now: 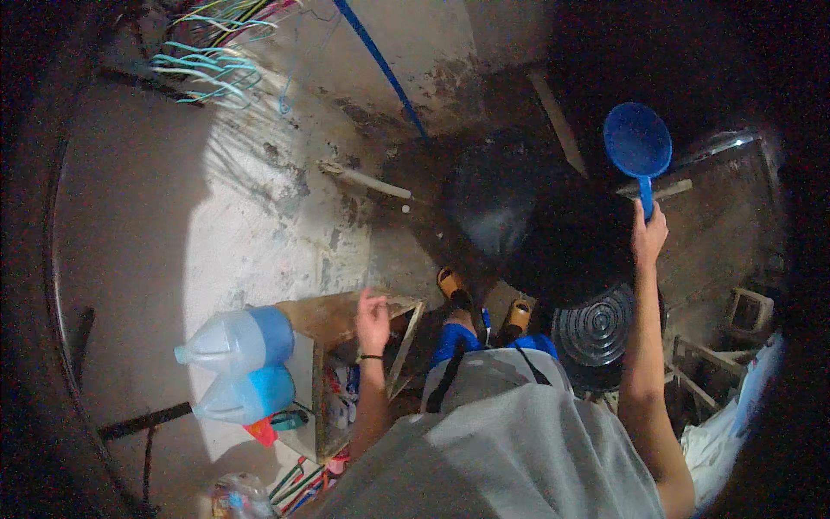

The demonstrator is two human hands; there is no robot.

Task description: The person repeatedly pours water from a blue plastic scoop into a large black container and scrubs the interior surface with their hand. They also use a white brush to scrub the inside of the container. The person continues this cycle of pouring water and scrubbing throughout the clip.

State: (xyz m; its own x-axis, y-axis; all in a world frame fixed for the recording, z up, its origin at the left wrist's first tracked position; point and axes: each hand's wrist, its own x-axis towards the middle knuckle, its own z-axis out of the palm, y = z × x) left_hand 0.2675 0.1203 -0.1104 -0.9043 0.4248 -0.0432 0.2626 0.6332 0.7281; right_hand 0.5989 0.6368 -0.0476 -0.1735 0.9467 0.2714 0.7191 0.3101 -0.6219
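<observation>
In my right hand [650, 237] is the handle of a blue plastic dipper [638, 139], held out ahead of me on the right. The dipper's round bowl points away from me. My left hand [373, 324] holds nothing, its fingers somewhat apart and slightly blurred, above a small wooden cabinet [321, 319]. I cannot tell whether it touches the cabinet. Two large plastic bottles, one pale blue [224, 340] and one brighter blue [253, 392], are beside the cabinet on the left.
A black ribbed round lid [596, 324] is right of my feet. Dark plastic sheeting [496, 201] fills the shadowed area ahead. A white pipe [376, 183] juts from the stained wall [249, 240]. Thin teal strands [207, 65] hang upper left. White cloth [710, 447] lies at right.
</observation>
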